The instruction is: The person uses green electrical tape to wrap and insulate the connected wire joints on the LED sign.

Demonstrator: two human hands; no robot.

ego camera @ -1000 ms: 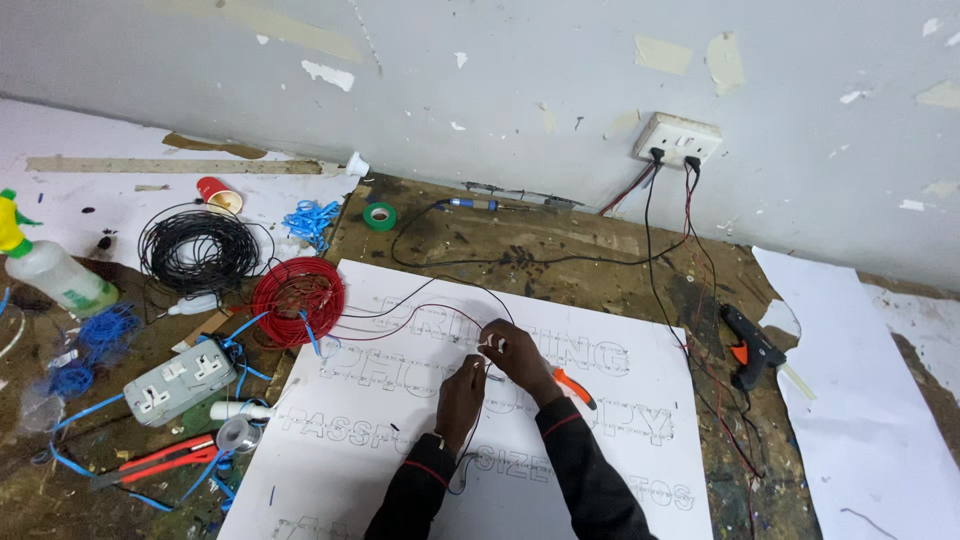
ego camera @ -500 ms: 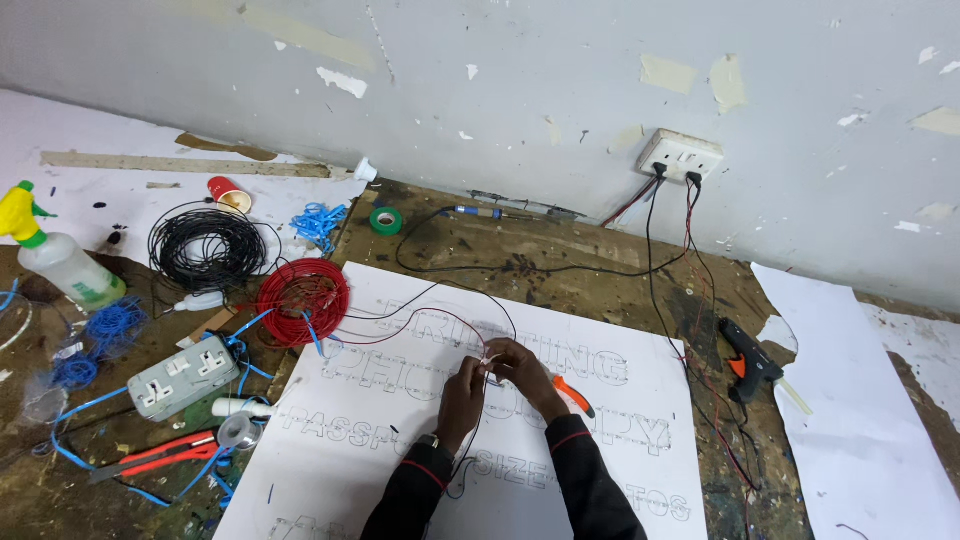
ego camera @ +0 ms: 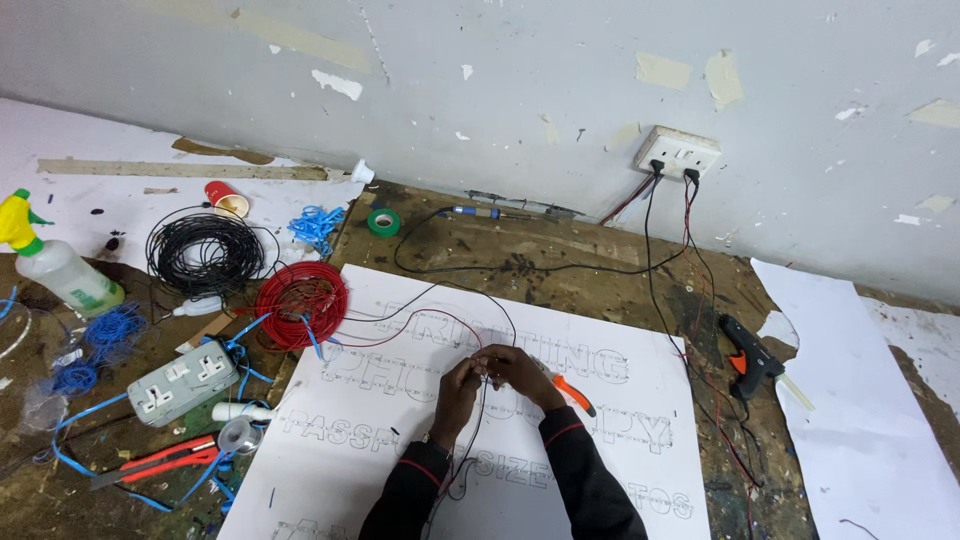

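My left hand (ego camera: 458, 385) and right hand (ego camera: 520, 368), fingertips meeting, pinch the thin red and black wires (ego camera: 440, 318) above the white lettered board (ego camera: 620, 420) on the table (ego camera: 560, 255), near the red wire coil (ego camera: 300, 305) and orange-handled tool (ego camera: 573, 394).

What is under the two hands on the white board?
Under the left hand and right hand lies the white board with outlined letters. Thin wires run to the fingers; the letters beneath them are covered.
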